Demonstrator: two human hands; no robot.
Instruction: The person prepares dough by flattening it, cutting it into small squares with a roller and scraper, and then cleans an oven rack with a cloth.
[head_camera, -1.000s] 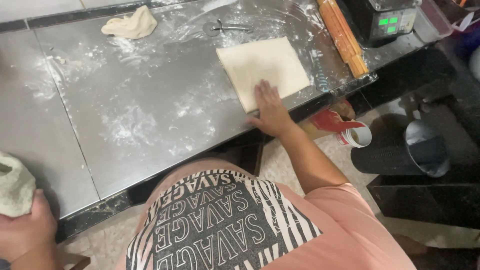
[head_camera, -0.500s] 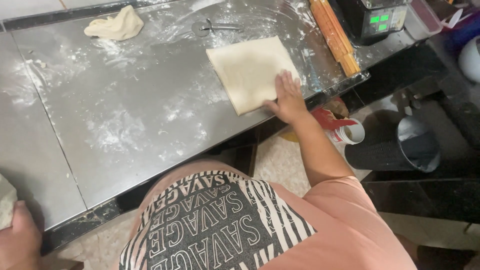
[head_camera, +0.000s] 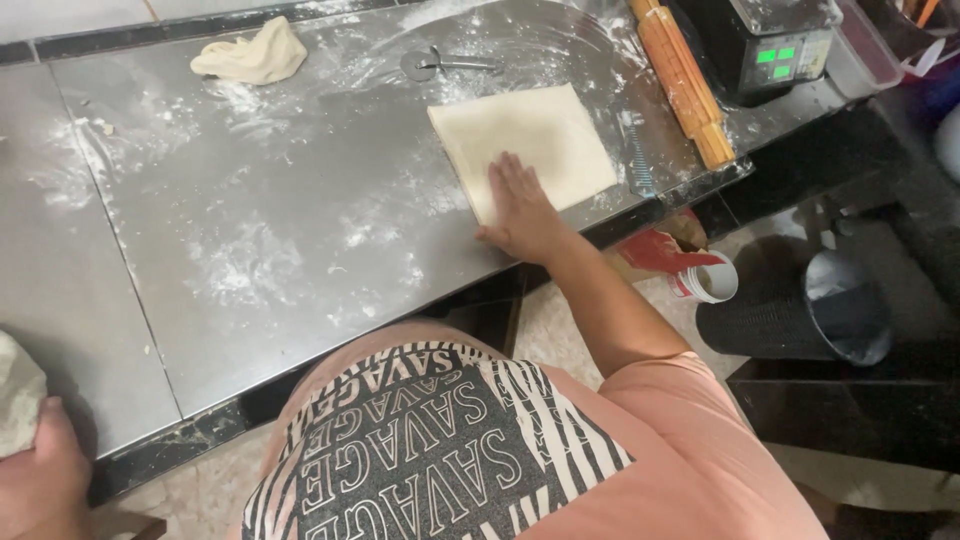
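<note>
A square sheet of pale dough (head_camera: 550, 130) lies on the floured steel table (head_camera: 250, 230). My right hand (head_camera: 520, 205) rests flat on the sheet's near left part, fingers spread and pointing away from me. At the bottom left corner my left hand (head_camera: 40, 485) grips a pale greyish lump (head_camera: 15, 405), mostly cut off by the frame edge; I cannot tell whether it is cloth or dough. My striped shirt and pink shorts fill the lower middle.
A loose lump of dough (head_camera: 250, 58) sits at the table's far left. A wheel cutter (head_camera: 430, 64) lies behind the sheet, with a wooden rolling pin (head_camera: 682, 75) and a digital scale (head_camera: 770, 45) to its right. A black bin (head_camera: 800, 310) stands on the floor.
My right hand slid right along the sheet's near edge, then back to its left part. My left hand with the lump dipped towards the frame edge and came back up.
</note>
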